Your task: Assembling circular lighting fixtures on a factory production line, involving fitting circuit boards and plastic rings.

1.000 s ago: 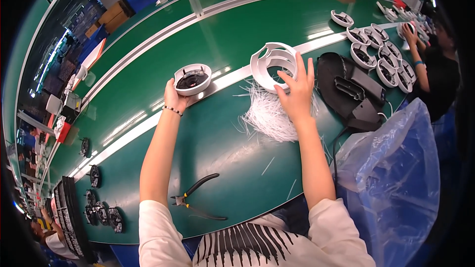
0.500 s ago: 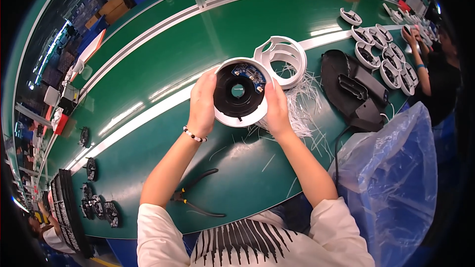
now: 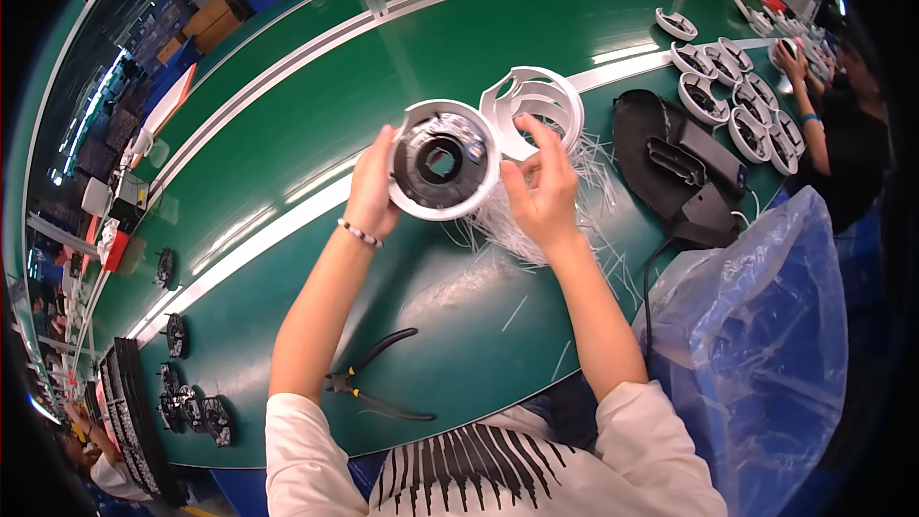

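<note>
My left hand grips the left side of a round white housing and holds it up over the bench. Inside it sits a black disc with a hole through the centre; a blurred shiny patch covers its upper part. My right hand is off the housing, just right of its rim, fingers spread and bent, holding nothing. Behind that hand stand white ring-shaped shells, partly covered by its fingers. Below them a pile of thin white strips lies on the bench.
Yellow-and-black cutting pliers lie near my left forearm. Right are a black fixture with a cable, several white-rimmed parts and a clear plastic bag. Black parts and stacked black trays stand left. A co-worker's hand shows far right.
My right hand has let go of the housing and opened toward the white shells. The housing, now in my left hand alone, has shifted slightly left and up and tilted.
</note>
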`<state>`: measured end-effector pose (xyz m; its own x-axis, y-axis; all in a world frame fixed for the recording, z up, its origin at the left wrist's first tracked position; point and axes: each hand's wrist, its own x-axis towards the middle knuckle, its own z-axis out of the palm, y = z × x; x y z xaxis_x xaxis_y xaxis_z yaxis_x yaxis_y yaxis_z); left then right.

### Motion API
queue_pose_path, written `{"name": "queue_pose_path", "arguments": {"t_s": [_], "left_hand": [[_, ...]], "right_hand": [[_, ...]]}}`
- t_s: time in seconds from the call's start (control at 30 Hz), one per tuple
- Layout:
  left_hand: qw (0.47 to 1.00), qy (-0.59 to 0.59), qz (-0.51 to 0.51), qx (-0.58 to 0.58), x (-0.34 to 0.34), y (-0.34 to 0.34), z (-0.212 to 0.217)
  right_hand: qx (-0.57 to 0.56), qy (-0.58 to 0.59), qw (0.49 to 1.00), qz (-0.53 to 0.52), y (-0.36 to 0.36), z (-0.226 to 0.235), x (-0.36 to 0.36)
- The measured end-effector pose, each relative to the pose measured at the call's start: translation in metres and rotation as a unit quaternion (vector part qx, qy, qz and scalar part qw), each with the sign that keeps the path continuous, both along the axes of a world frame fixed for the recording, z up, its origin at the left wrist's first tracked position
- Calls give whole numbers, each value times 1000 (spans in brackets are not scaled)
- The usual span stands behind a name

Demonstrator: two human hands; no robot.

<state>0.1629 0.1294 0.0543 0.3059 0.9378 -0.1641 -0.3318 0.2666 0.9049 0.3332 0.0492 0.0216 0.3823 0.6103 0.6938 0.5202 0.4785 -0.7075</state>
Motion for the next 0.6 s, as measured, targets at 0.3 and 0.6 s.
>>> {"name": "queue_pose_path", "arguments": {"t_s": [0.3, 0.6], "left_hand": [[986, -77, 122, -82, -30, 109, -48], [887, 280, 345, 131, -17, 148, -76]], "right_hand": [[-207, -184, 959, -55, 7, -19, 31], [-107, -212, 967, -94, 10, -21, 38]]}}
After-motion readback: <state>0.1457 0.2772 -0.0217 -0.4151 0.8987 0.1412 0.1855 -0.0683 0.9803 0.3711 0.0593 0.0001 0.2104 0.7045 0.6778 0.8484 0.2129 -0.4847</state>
